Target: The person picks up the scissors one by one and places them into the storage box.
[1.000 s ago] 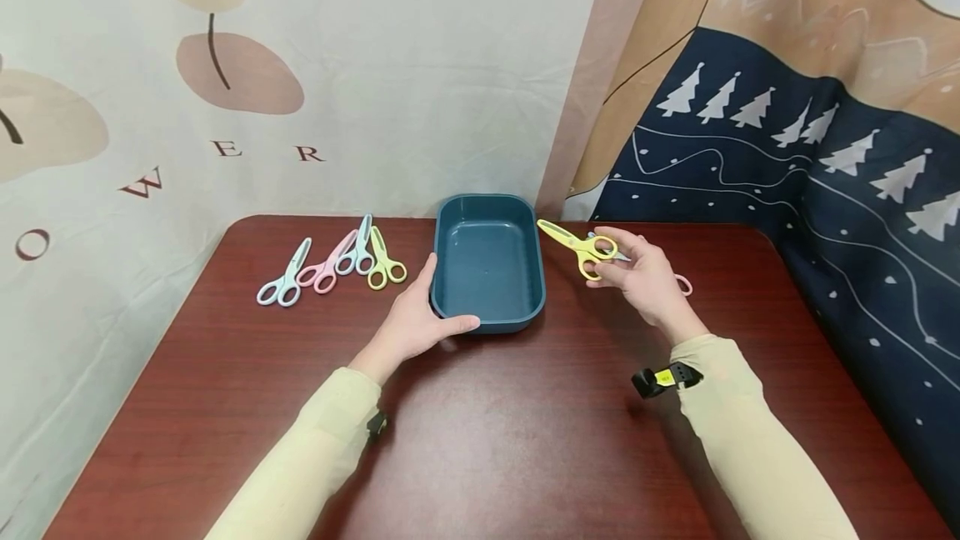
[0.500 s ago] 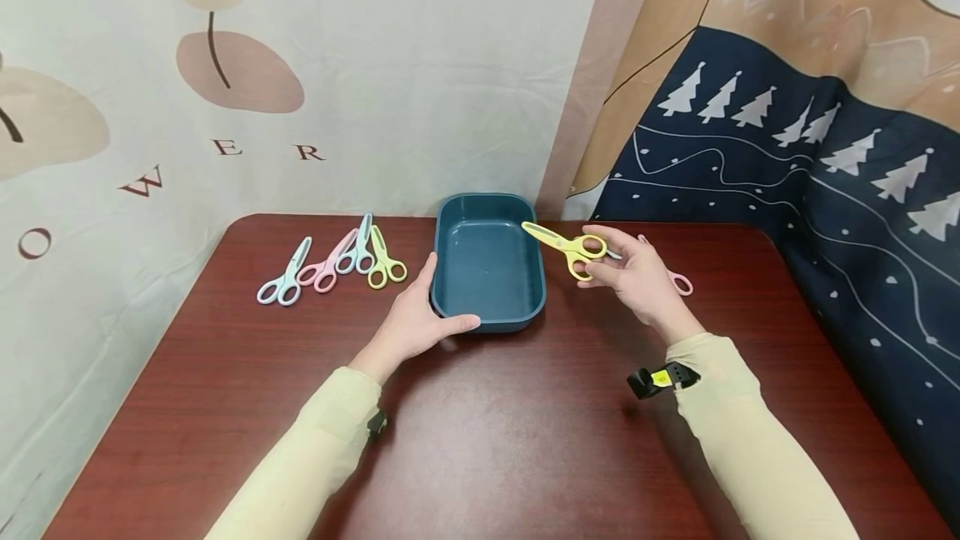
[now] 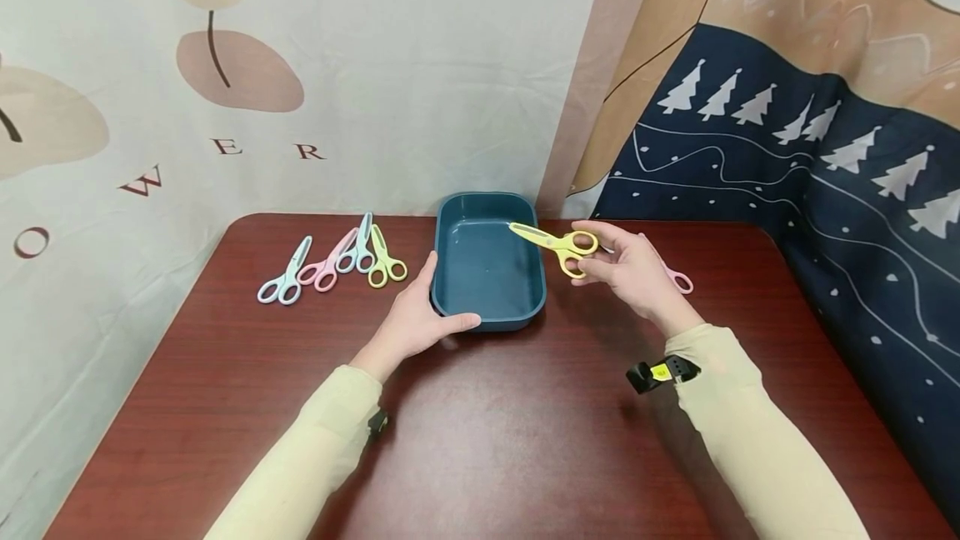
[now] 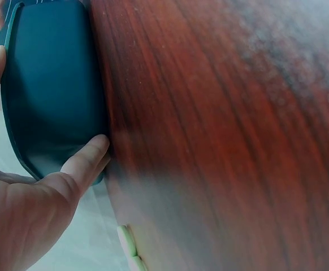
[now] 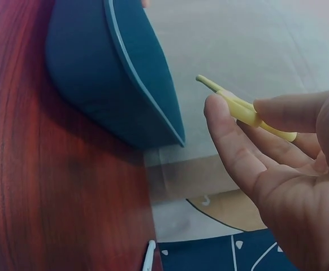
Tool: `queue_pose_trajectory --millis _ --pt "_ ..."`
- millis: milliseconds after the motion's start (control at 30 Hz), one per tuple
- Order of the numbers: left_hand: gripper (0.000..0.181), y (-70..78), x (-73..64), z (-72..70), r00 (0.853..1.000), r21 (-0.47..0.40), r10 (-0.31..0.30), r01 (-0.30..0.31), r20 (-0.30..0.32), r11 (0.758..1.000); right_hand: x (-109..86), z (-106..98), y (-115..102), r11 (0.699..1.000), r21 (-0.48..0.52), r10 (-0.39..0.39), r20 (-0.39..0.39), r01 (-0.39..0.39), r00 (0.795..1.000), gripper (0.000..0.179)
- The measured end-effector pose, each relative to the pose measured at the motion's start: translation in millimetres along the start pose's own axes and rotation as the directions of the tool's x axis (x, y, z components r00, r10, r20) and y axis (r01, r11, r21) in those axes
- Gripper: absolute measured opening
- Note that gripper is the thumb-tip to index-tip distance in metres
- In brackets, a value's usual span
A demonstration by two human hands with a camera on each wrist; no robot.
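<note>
My right hand (image 3: 630, 269) pinches a pair of yellow scissors (image 3: 558, 244) by the handle loops, between thumb and fingers. The scissors' blades point left, and their tip hangs over the right rim of a dark teal bin (image 3: 487, 265). In the right wrist view the yellow scissors (image 5: 243, 110) appear edge-on, raised off the table. My left hand (image 3: 411, 315) rests against the bin's near left corner, fingers along the left wall and thumb across the front. The left wrist view shows fingertips (image 4: 94, 152) touching the bin's outer wall. No scissors show inside the bin.
Left of the bin lie blue scissors (image 3: 285, 273), pink scissors (image 3: 327, 262), a second blue pair (image 3: 357, 248) and yellow-green scissors (image 3: 385, 259). Pink scissors (image 3: 681, 282) lie partly hidden behind my right hand. A fabric-covered wall (image 3: 375, 90) borders the brown table (image 3: 487, 440).
My right hand has moved left with the yellow scissors, bringing the blade tip from beside the bin to over it. The left hand and the bin have stayed in place.
</note>
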State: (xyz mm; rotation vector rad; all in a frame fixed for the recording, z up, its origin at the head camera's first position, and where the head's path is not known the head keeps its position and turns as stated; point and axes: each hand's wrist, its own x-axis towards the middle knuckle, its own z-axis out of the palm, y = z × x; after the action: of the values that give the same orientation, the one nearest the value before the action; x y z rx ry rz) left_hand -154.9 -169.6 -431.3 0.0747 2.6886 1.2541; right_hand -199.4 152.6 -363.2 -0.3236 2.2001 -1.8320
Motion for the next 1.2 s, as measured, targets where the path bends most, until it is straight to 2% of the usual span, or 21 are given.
queue_pose_trajectory --millis 367,1200 --pt "0.127 1.1 -0.1 -1.3 1.000 0.000 0.003 -0.003 0.002 1.000 1.8 6 -7 0.999 -0.037 0.036 0.090 -0.033 0.995 0.055" --pt "0.127 5.0 -3.1 -3.4 1.000 -0.005 -0.006 0.006 0.011 1.000 10.9 23 -14 0.990 -0.138 0.034 0.188 -0.008 0.982 0.052"
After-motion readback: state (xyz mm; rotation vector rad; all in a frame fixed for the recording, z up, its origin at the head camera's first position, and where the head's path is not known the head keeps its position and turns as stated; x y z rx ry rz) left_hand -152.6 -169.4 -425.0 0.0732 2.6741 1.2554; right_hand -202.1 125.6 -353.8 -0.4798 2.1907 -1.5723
